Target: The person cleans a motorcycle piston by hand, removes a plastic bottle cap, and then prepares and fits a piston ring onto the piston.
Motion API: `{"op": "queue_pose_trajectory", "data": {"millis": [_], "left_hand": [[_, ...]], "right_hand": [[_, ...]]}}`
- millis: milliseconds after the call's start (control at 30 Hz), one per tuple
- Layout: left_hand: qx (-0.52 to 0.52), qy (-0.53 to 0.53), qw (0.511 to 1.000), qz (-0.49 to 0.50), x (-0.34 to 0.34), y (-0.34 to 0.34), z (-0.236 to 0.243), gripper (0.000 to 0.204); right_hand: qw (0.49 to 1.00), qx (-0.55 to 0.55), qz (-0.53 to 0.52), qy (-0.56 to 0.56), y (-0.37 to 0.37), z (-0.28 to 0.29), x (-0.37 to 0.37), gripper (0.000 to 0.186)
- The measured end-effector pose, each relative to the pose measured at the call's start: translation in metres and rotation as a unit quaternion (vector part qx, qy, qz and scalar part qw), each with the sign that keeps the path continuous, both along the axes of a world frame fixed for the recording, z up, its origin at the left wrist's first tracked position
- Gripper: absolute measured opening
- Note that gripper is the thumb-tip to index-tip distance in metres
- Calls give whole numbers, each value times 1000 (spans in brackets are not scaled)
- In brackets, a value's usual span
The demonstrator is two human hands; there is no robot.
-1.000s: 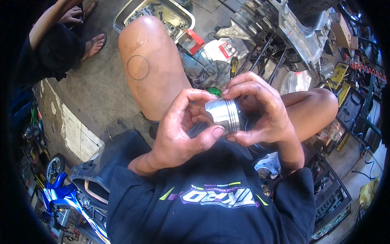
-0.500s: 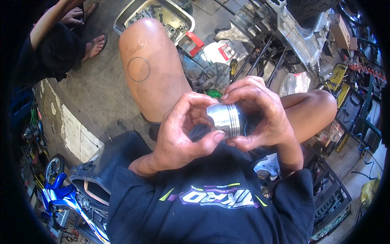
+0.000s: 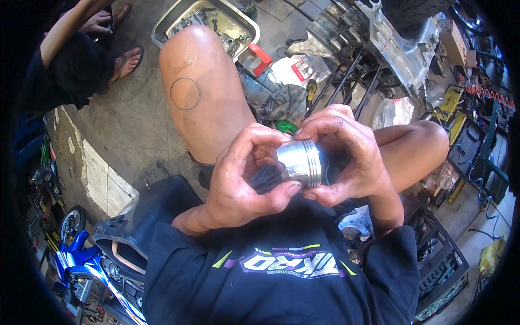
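Note:
Between my two hands, above my lap, is a shiny silver piston (image 3: 297,162) lying on its side, its ring grooves toward the right. My left hand (image 3: 238,176) grips it from the left, index finger at the upper edge and thumb at the lower edge. My right hand (image 3: 352,154) curls round the grooved end, fingertips on top and thumb below. Whether a ring sits in a groove is too fine to make out. A thin dark piston ring (image 3: 185,93) lies flat on my left thigh.
A metal tray (image 3: 157,33) with bolts and small parts stands beyond my left knee. Ahead are a red-and-white packet (image 3: 301,70), a grey rag (image 3: 287,103), a screwdriver (image 3: 311,92) and a large engine casing (image 3: 398,49). Another person's foot (image 3: 127,64) is at the upper left.
The piston has tilted slightly and shifted a little in my grip. My right thumb has moved slightly down along its lower edge. The ring on my thigh stays put.

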State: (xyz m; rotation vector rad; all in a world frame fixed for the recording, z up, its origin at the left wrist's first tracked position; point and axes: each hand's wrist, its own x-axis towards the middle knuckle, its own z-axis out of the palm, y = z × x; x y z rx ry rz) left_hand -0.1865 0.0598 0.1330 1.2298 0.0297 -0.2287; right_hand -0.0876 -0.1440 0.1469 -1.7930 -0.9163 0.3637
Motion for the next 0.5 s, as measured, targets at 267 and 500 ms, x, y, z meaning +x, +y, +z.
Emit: {"op": "queue_pose_trajectory", "data": {"millis": [267,500], "left_hand": [[56,-78,995,1,3,3,1,56],[48,-74,996,1,2,2,2,56]], "right_hand": [[1000,-9,1,25,0,2,-1,57],[1000,11,4,26,0,2,-2,57]]}}
